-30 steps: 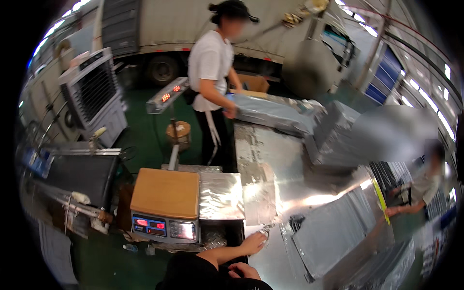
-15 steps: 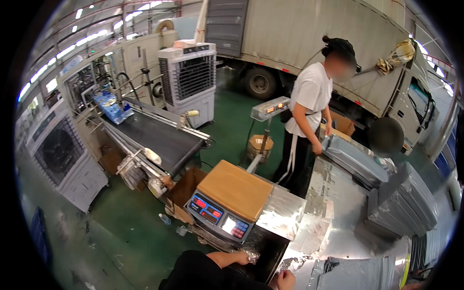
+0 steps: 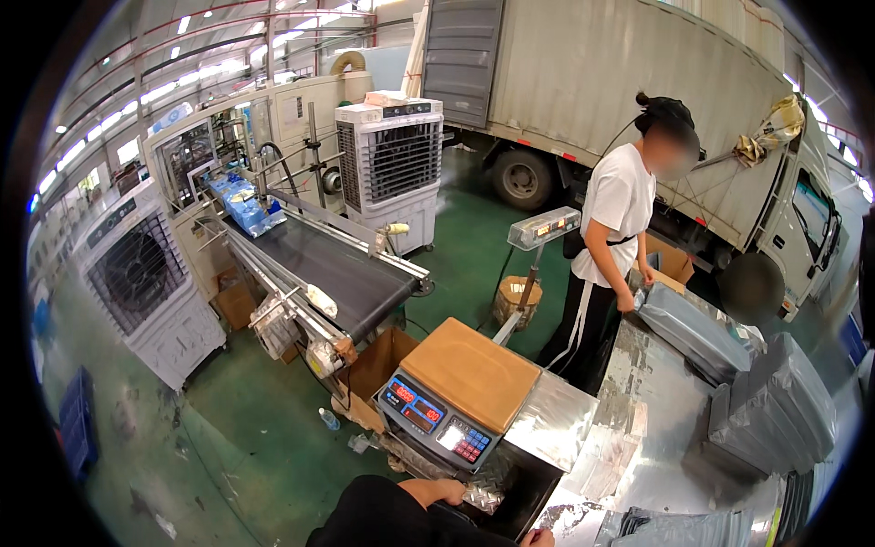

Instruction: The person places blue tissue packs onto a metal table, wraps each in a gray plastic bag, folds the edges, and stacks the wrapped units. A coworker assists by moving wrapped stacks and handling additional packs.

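At the bottom centre my left hand (image 3: 445, 492) reaches below the front of a scale. Its fingers are closed beside a shiny, crinkled silver piece (image 3: 483, 498), and I cannot make out what they hold. My right hand (image 3: 540, 538) is cut off by the lower edge; the part that shows looks curled, its contents hidden. The scale (image 3: 428, 421) has a lit panel and a brown flat top (image 3: 472, 374) with nothing on it. A dark recess (image 3: 529, 483) lies between the scale and the metal table (image 3: 656, 428).
Grey plastic packages (image 3: 775, 401) are stacked on the table at right, with flat grey bags (image 3: 688, 529) nearer. A person in white (image 3: 615, 191) handles a grey package (image 3: 694, 330). A conveyor (image 3: 333, 273) carries blue packs (image 3: 241, 202). Beyond are an air cooler (image 3: 392, 164) and a truck (image 3: 583, 82).
The view has turned so that the scene sits further right and lower. My right hand has dropped mostly out of the picture. My left hand stays near the silver piece.
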Available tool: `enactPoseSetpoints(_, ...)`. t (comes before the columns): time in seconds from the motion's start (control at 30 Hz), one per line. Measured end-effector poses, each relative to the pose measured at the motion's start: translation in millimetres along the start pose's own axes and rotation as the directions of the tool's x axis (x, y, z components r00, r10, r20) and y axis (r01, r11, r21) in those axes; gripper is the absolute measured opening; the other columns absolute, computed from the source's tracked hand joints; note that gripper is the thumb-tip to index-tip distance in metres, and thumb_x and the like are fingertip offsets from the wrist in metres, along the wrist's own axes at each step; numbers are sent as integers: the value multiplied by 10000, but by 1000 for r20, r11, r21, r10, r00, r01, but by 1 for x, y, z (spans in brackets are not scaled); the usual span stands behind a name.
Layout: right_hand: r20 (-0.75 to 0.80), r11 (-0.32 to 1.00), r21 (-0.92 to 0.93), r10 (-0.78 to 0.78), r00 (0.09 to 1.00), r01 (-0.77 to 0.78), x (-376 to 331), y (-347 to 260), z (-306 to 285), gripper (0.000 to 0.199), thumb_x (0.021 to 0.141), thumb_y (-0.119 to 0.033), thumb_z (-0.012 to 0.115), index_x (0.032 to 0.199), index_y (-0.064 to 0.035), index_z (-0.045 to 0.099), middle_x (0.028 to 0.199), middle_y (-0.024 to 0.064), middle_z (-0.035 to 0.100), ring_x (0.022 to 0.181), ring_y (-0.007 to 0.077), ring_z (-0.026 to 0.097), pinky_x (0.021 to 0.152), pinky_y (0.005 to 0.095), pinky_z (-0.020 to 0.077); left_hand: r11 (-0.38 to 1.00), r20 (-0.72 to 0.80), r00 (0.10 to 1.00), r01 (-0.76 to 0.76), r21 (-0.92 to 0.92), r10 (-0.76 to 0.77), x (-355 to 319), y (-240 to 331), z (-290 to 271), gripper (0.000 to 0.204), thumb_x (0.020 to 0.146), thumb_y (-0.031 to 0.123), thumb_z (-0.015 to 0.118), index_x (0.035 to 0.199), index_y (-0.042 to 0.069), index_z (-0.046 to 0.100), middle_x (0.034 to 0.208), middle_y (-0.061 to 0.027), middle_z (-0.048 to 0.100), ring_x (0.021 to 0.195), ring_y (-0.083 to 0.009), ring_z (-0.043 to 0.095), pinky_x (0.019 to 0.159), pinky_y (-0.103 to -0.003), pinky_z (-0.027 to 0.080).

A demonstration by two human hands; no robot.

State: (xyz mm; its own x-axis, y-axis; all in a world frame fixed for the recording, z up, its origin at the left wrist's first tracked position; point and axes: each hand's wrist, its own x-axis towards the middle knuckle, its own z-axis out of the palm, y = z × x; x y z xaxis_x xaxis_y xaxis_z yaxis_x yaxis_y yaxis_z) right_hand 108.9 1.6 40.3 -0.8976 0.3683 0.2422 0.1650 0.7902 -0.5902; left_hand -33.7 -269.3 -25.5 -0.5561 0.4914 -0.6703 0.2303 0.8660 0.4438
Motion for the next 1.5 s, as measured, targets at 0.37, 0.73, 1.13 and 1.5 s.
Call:
enactPoseSetpoints(0.37, 111, 978, -184, 117, 987, -95, 1, -8, -4, 222, 837, -306, 577, 851, -84, 589, 802, 168, 614, 767, 397, 582, 660, 496, 460, 998, 3, 998, -56, -11, 56, -18, 0, -24, 380, 797, 293, 547, 1056, 40, 665, 1055, -197, 662, 1010, -374, 619, 860, -448, 487)
enactPoseSetpoints(0.73, 19, 983, -185, 17, 1000, -13, -1, -8, 1, 224, 842, -295, 559, 841, -73, 587, 784, 199, 614, 743, 416, 582, 646, 506, 460, 999, -39, 998, -40, 22, 41, 15, -21, 12, 349, 800, 276, 546, 1063, 70, 647, 1024, -198, 667, 974, -383, 624, 833, -470, 490)
enactPoseSetpoints(1.13, -28, 986, -140, -97, 995, 92, 4, -22, -12, 226, 853, -254, 552, 793, -38, 573, 753, 216, 595, 703, 424, 568, 615, 490, 453, 1000, -36, 999, -21, 16, 22, 7, -21, 15, 342, 800, 290, 551, 976, 32, 689, 1015, -197, 673, 958, -381, 633, 824, -457, 499)
enactPoseSetpoints(1.5, -53, 989, -135, -70, 996, 62, 0, -18, -7, 213, 844, -256, 562, 789, -50, 562, 759, 202, 592, 724, 413, 570, 624, 496, 446, 1000, -46, 999, -1, 9, 2, -6, -18, 11, 352, 794, 306, 546, 980, 49, 697, 1034, -193, 671, 987, -375, 629, 851, -453, 497)
